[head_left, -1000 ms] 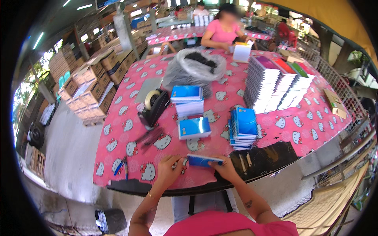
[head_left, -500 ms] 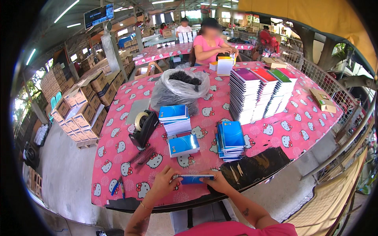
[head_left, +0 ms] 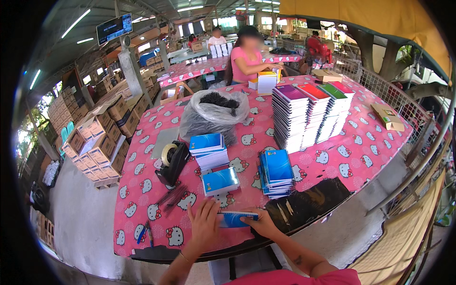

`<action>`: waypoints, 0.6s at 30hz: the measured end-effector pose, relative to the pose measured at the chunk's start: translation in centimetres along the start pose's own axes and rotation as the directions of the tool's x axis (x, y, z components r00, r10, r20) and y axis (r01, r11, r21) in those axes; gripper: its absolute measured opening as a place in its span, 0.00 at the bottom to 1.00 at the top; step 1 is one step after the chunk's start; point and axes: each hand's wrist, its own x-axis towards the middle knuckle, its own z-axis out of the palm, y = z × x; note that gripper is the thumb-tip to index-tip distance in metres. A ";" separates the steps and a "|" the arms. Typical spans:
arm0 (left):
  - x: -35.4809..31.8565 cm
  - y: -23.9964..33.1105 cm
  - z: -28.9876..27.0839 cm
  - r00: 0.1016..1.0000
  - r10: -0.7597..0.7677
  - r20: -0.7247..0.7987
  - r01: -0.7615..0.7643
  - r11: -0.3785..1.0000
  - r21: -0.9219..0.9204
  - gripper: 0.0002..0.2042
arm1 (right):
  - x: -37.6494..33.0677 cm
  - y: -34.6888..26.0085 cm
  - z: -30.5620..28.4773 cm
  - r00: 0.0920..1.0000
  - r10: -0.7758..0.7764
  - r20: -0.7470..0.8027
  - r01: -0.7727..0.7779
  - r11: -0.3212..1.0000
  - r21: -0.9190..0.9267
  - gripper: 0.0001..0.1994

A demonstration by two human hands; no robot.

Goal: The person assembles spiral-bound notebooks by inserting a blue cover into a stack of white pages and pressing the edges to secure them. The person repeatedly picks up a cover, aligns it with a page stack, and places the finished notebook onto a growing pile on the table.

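Lower centre of frame: left hand [head_left: 205,221] is letting go of its pinch from half a second ago, fingers now spreading beside the notebook's left end; can't tell if any are touching. Right hand [head_left: 264,224] is still pinching the blue notebook [head_left: 232,219] at its right end, so it's probably carrying the hold alone, left likely free for other handling. Pink patterned table cover [head_left: 311,172] is lying under everything; black wire coils [head_left: 173,197] are sitting left of centre, spiral-bound blue stack [head_left: 278,166] right of centre. Upper centre, a co-worker [head_left: 246,64] is working; cartons [head_left: 102,147] are filling the left.
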 end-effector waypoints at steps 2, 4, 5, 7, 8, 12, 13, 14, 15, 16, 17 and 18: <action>1.6 -1.1 -1.3 0.992 0.047 0.118 -0.033 0.992 -0.121 0.12 | 0.0 0.5 -0.2 1.000 0.008 0.023 -0.008 1.000 -0.008 0.13; 2.0 -2.0 -1.4 0.981 0.120 0.151 -0.095 0.982 -0.165 0.10 | -0.1 0.0 -0.3 0.999 0.008 0.051 -0.006 1.000 -0.030 0.13; 2.1 -2.0 -1.4 0.982 0.120 0.149 -0.092 0.978 -0.185 0.10 | -0.2 -0.1 -0.3 0.998 0.010 0.061 -0.008 0.999 -0.036 0.13; 2.1 -1.9 -1.5 0.982 0.120 0.144 -0.086 0.970 -0.227 0.09 | -0.1 0.4 -0.3 0.998 0.019 0.059 -0.019 1.000 0.007 0.13; 2.2 -1.8 -1.5 0.979 0.104 0.174 -0.052 0.959 -0.280 0.10 | -0.2 0.6 -0.4 0.998 0.028 0.053 -0.029 0.999 0.022 0.13; 2.8 -1.4 -2.1 0.971 0.085 0.222 0.016 0.908 -0.418 0.10 | -0.3 0.4 -0.8 0.997 0.052 0.065 -0.052 0.999 -0.006 0.13; 2.9 -1.4 -2.1 0.973 0.091 0.214 0.012 0.900 -0.436 0.10 | -0.3 0.5 -0.9 0.995 0.061 0.073 -0.061 0.998 -0.003 0.13; 3.0 -1.4 -2.1 0.973 0.097 0.211 0.008 0.894 -0.447 0.10 | -0.3 0.5 -1.0 0.994 0.069 0.082 -0.069 0.998 0.001 0.13; 3.1 -1.6 -2.0 0.973 0.103 0.208 0.003 0.889 -0.458 0.10 | -0.3 0.4 -1.0 0.994 0.064 0.089 -0.064 0.998 -0.003 0.13; 3.1 -1.8 -2.0 0.973 0.110 0.204 -0.001 0.883 -0.469 0.09 | -0.4 0.2 -1.0 0.994 0.059 0.096 -0.058 0.998 -0.007 0.14; 3.2 -1.9 -2.1 0.970 0.131 0.203 -0.029 0.897 -0.440 0.09 | -0.4 0.1 -1.0 0.993 0.053 0.101 -0.053 0.999 -0.011 0.14; 3.3 -2.1 -2.2 0.967 0.153 0.203 -0.058 0.910 -0.411 0.10 | -0.4 0.2 -1.1 0.993 0.051 0.103 -0.052 0.999 0.006 0.14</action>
